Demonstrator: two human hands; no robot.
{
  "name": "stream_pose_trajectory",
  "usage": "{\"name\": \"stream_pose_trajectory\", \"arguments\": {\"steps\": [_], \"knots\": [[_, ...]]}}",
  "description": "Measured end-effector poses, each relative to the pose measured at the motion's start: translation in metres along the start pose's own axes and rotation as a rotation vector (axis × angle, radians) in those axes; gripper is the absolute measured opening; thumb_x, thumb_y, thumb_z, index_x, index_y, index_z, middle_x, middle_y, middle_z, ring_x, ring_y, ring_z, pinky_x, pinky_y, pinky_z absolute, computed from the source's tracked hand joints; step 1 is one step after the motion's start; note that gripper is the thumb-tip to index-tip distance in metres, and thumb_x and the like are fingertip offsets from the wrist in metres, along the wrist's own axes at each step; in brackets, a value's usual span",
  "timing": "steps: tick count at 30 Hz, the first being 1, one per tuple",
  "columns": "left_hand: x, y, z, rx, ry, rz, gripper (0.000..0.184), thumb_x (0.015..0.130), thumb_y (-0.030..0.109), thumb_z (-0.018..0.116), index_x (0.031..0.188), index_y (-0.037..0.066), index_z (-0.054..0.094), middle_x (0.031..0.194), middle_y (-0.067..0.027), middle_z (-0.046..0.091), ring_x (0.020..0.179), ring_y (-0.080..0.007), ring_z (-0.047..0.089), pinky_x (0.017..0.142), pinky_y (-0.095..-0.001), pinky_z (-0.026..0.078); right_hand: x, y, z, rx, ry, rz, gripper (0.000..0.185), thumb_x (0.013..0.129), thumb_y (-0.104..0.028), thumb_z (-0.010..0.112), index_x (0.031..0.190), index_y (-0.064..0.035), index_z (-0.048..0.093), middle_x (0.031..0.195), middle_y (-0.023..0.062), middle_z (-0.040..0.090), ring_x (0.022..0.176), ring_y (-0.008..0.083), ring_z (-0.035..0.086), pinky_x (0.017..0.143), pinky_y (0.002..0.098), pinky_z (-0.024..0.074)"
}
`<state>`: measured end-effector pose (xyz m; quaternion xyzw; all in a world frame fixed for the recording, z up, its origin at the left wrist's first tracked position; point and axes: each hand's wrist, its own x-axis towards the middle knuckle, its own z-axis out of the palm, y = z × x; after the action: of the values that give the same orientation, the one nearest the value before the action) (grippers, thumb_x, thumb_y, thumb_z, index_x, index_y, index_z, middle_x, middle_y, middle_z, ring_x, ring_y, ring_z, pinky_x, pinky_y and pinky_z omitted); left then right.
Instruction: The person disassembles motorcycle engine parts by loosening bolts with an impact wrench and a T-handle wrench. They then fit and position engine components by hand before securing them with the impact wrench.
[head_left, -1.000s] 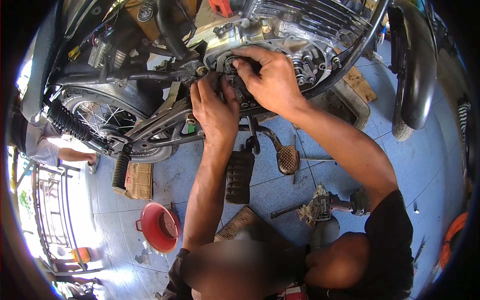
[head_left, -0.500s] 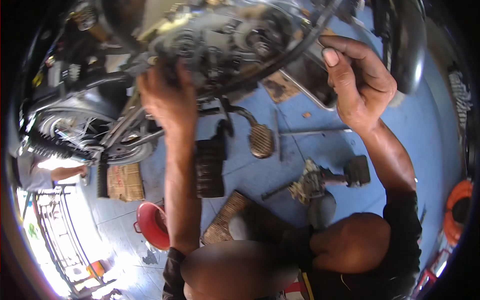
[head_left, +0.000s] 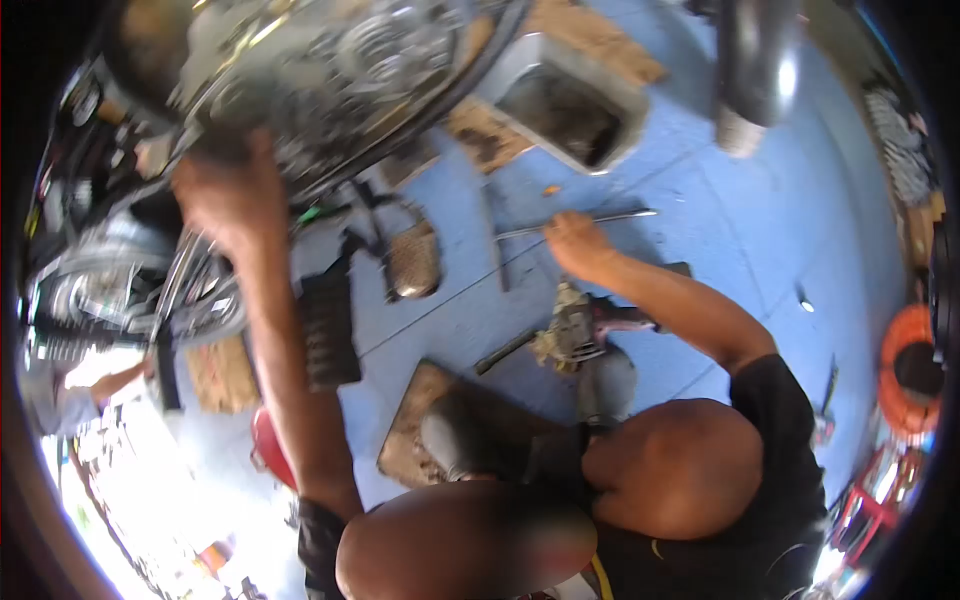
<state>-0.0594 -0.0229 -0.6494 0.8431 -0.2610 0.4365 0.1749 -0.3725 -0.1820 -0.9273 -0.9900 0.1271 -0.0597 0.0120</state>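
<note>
My left hand (head_left: 228,190) is raised at the lower edge of the open motorcycle engine (head_left: 340,80); its fingers are blurred and what they hold, if anything, cannot be made out. On the blue tiled floor, my right hand (head_left: 578,243) is closed over a long metal rod (head_left: 625,214), whose bright end sticks out to the right. Another thin bar (head_left: 495,235) lies crosswise at the rod's left end. The textured foot pedal (head_left: 413,262) hangs between my two hands. Below my right hand rests a power tool (head_left: 580,330) with a long socket shaft.
A grey tray with dark residue (head_left: 635,120) stands on cardboard (head_left: 600,35) beside the engine. A black footrest (head_left: 328,335), a brown mat (head_left: 405,430) and a red basin (head_left: 268,445) are nearer me. An orange ring (head_left: 888,385) is at far right. Another person's leg shows at left.
My right hand has left the engine, swung right and come down onto the rod on the floor. My left hand stays by the engine. The view has shifted right, so the motorcycle appears farther left.
</note>
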Motion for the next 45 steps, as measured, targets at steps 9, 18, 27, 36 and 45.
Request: {"name": "stream_pose_trajectory", "arguments": {"steps": [9,18,27,36,45], "knots": [[-0.022,-0.014,-0.058,-0.680,-0.063,-0.092,0.028,0.079,0.021,0.076,0.094,-0.001,0.068,0.080,-0.0103,0.070,0.072,-0.0184,0.066,0.066,-0.0291,0.051,0.014,0.014,0.002,-0.050,-0.101,0.032,0.012,0.080,-0.010,0.054,0.087,-0.0053,0.063,0.092,0.0126,0.063,0.092,0.0299,0.062,0.079,0.0415,0.0501],[-0.235,-0.073,-0.126,-0.795,-0.173,0.093,0.008,0.081,0.001,0.058,0.085,0.005,0.052,0.079,-0.0114,0.055,0.066,-0.0235,0.057,0.059,-0.0330,0.045,-0.019,-0.110,-0.042,0.366,-0.183,-0.522,0.016,0.084,-0.018,0.055,0.093,-0.0052,0.059,0.093,0.0097,0.062,0.094,0.0273,0.060,0.084,0.0397,0.0482],[-0.280,-0.040,-0.102,-0.789,-1.158,-0.119,0.021,0.090,0.019,0.060,0.097,-0.001,0.058,0.089,-0.0233,0.064,0.083,-0.0410,0.063,0.070,-0.0448,0.050,-0.030,-0.165,-0.002,0.404,-0.183,-0.641,0.032,0.084,-0.017,0.057,0.113,-0.0014,0.058,0.092,0.0107,0.062,0.074,0.0272,0.064,0.065,0.0374,0.0531],[-0.099,-0.125,-0.165,-1.825,-1.610,0.331,0.033,0.096,0.027,0.055,0.109,-0.003,0.060,0.096,-0.0191,0.067,0.088,-0.0290,0.067,0.075,-0.0384,0.054,0.042,-0.113,-0.301,1.039,-0.206,-0.575,0.057,0.071,-0.011,0.076,0.121,-0.0047,0.051,0.083,0.0111,0.066,0.069,0.0226,0.069,0.060,0.0359,0.0566],[-0.031,-0.034,-0.126,-1.688,-0.997,-0.778,0.033,0.099,0.023,0.049,0.111,-0.006,0.060,0.098,-0.0117,0.066,0.089,-0.0167,0.063,0.079,-0.0300,0.050,0.129,-0.162,-0.318,0.198,0.675,-0.735,0.029,0.077,0.004,0.065,0.106,0.0069,0.062,0.111,0.0288,0.060,0.101,0.0382,0.065,0.082,0.0354,0.0578]]}}
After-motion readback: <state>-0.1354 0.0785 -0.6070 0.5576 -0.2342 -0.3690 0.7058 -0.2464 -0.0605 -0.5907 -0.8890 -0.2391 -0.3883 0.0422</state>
